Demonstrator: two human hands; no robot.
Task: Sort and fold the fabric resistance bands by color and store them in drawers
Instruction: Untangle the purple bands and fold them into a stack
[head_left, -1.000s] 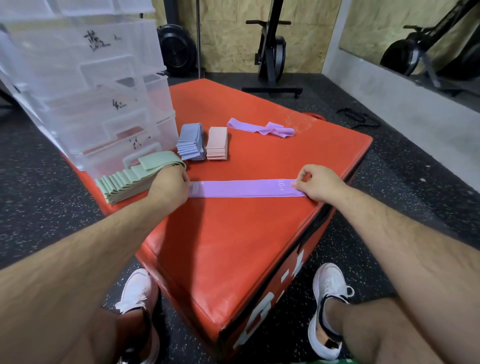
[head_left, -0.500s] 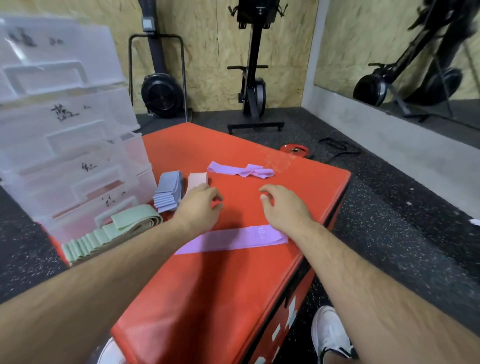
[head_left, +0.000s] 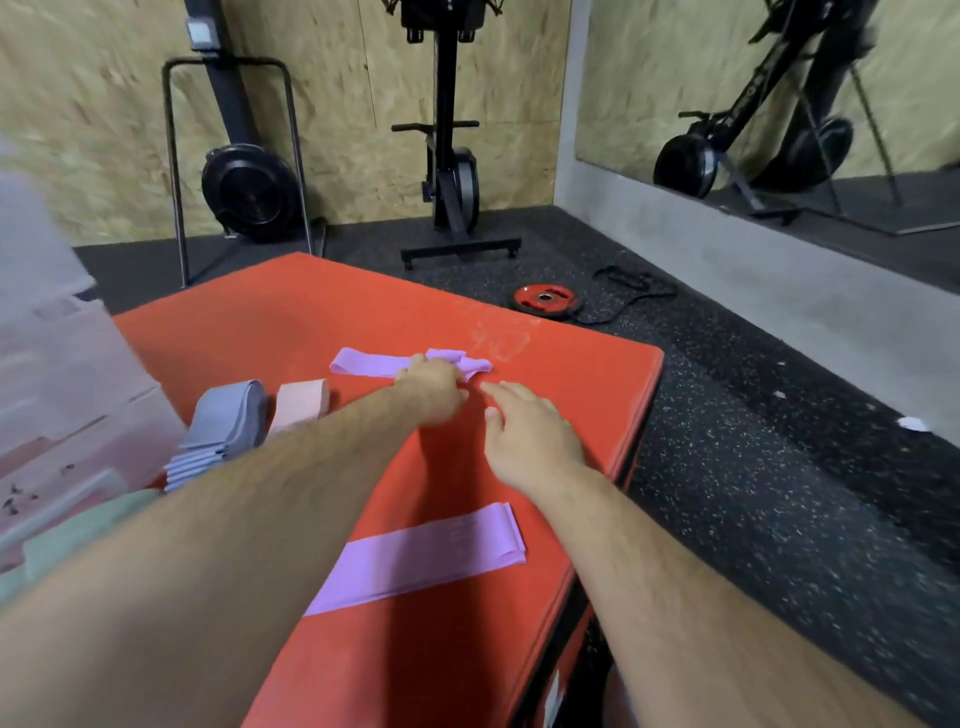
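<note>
Premises are presenting as a gym: exercise bike (head_left: 449, 171) standing against chipboard wall, weight plate (head_left: 545, 300) lying on speckled rubber flooring (head_left: 753, 467).

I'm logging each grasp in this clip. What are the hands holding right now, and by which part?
The left hand is on the crumpled purple band, near its right end; whether it grips yet cannot be told. The right hand holds nothing.

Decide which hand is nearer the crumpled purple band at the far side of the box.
Left. The left hand rests on the crumpled purple band; the right hand hovers just short of it.
</note>
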